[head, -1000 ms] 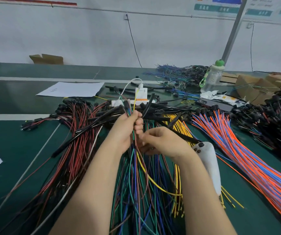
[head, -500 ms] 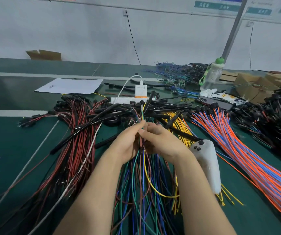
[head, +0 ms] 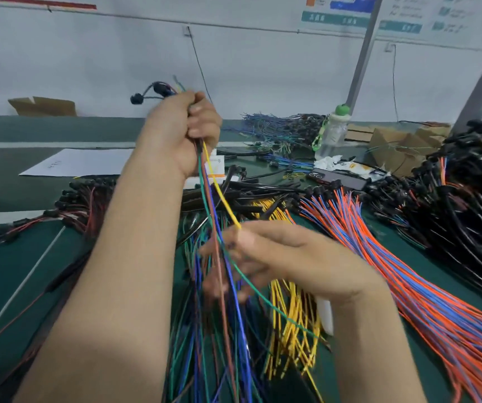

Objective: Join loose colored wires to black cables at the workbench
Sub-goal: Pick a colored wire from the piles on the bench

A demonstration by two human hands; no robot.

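Note:
My left hand is raised above the bench and grips a black cable together with several colored wires; the cable's black ends stick out above my fist. Yellow, green, blue and brown wires hang taut from that fist. My right hand, lower and blurred by motion, pinches the yellow wire between thumb and fingers while the other wires run past it. Beneath both hands lies a pile of mixed colored wires on the green bench.
Orange and blue wires fan out on the right, beside a heap of black cables. Red-wired black cables lie left. Yellow wires, a white tool, a bottle, paper and cardboard boxes sit around.
My left hand has lifted from the pile well above the bench, carrying the black cable and wires up. My right hand has slid down along the wires and now pinches the yellow one.

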